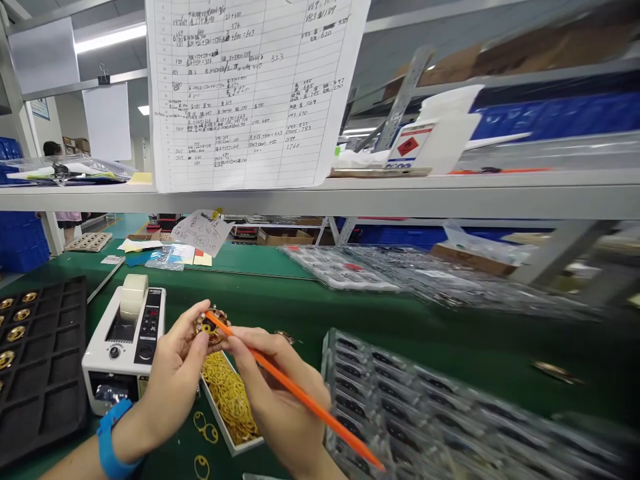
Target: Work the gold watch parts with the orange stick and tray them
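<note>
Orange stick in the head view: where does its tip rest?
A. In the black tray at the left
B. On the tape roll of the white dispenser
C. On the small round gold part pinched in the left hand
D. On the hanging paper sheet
C: the right hand holds the orange stick with its tip on the round gold part that the left hand pinches above the box of yellow rings.

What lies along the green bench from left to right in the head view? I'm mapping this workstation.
Black tray → tape dispenser → left hand → right hand holding the orange stick → clear blister trays.
</note>
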A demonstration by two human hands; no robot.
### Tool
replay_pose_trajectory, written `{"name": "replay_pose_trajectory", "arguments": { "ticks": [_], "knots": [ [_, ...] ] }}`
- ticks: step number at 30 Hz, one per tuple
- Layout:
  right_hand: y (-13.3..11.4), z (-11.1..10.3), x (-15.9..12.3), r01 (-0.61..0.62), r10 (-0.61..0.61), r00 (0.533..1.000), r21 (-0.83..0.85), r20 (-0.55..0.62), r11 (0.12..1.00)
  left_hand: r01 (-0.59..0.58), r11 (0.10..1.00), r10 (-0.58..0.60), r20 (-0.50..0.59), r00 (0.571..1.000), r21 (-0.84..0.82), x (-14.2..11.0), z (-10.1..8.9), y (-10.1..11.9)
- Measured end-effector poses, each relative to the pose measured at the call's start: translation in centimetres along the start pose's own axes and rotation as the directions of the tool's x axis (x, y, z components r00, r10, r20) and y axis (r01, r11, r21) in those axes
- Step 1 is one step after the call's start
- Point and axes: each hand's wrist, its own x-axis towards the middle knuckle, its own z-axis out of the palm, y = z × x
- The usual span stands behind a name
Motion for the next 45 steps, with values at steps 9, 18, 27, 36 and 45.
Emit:
{"name": "replay_pose_trajectory", "arguments": {
  "ticks": [9, 18, 27, 36, 45],
  "knots": [
    [1.4, -0.8, 0.6, 0.404, -0.374, 0.896, -0.089, 0.240, 0.911, 0.149, 0.979, -0.151, -0.007, 0.988, -0.141, 1.5, -1.2, 0.7],
    [0.4, -2.4, 1.8, -0.279, 0.276, 0.956, 0.015, 0.100, 0.960, 0.141, 0.989, -0.139, 0.044, 0.989, -0.049, 1.7, -1.3, 1.2],
    [-0.3, -1.5, 0.5, 0.042, -0.036, 0.990, -0.044, 0.136, 0.998, 0.077, 0.997, -0.077, 0.008, 0.997, 0.011, 1.2, -0.9, 1.5],
    [-0.5, -0.9, 0.5, 0.228, -0.201, 0.961, -0.133, 0.190, 0.964, 0.015, 0.997, -0.014, -0.011, 1.000, 0.073, 1.2, -1.0, 1.0],
    [0.3, 0.1, -0.2, 0.227, -0.179, 0.966, -0.277, 0.187, 0.934, -0.078, 0.945, 0.093, -0.035, 0.995, 0.317, 0.4, -0.6, 0.1]
  ]
}}
